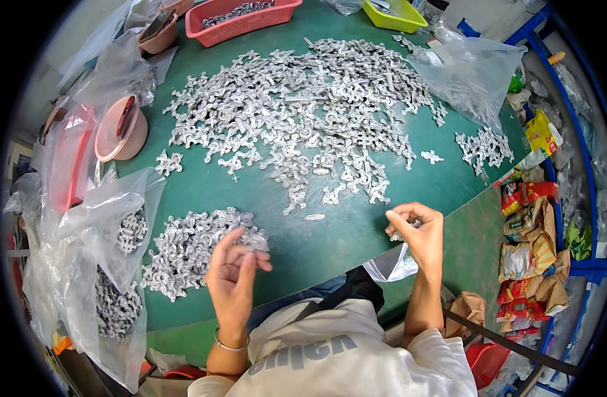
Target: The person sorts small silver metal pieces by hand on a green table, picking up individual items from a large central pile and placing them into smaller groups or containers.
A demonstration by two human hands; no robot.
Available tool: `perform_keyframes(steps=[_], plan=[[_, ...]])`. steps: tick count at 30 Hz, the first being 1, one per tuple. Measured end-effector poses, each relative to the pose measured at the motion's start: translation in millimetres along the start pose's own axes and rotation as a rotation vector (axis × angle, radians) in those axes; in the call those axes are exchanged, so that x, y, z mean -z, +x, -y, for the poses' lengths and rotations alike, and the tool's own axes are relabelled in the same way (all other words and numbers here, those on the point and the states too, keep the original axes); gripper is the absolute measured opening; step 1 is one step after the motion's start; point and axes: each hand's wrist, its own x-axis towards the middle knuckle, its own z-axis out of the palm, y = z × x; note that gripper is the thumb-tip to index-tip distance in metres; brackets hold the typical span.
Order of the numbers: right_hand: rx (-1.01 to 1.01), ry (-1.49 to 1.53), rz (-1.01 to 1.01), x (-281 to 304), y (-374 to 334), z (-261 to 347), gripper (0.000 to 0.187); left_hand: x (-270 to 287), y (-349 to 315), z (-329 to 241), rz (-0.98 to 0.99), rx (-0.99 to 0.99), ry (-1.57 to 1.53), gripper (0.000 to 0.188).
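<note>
My left hand (232, 274) is at the right edge of a smaller heap of grey metal castings (191, 248), its fingers loosely curled and apart. A slightly blurred casting (256, 239) lies just beyond its fingertips; I see nothing held in the hand. Near the table's front edge, my right hand (419, 231) is closed around a small metal casting (399, 233), largely covered by the fingers. Farther back spreads a big pile of the same silvery, curved castings (303, 99). One short, straight metal piece (315, 217) lies alone between the pile and my hands.
On the green table (211, 188) stand a red tray (240, 20), a yellow-green tray (395, 14) and a pink bucket (128, 135). Clear plastic bags (85, 264) crowd the left side; another bag (472, 76) lies at the back right. A blue shelf frame (581, 152) rises on the right.
</note>
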Motion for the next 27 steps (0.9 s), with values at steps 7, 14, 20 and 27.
perform_keyframes(steps=[7,14,20,27], plan=[[0.379,-0.738,-0.083,-8.4,22.4,-9.8,0.018,38.1,8.8,4.7,-0.342,-0.197,0.815,0.027],[0.148,-0.436,-0.007,-8.1,7.5,8.2,0.010,43.5,2.7,-8.6,-0.425,-0.213,0.869,0.021],[-0.020,0.184,0.260,-24.1,-27.4,29.8,0.005,-8.7,-3.4,-23.2,0.089,-0.336,0.586,0.039],[-0.152,0.535,0.502,-29.8,-49.9,41.4,0.008,-35.9,-3.6,-17.8,0.399,-0.188,0.024,0.031]])
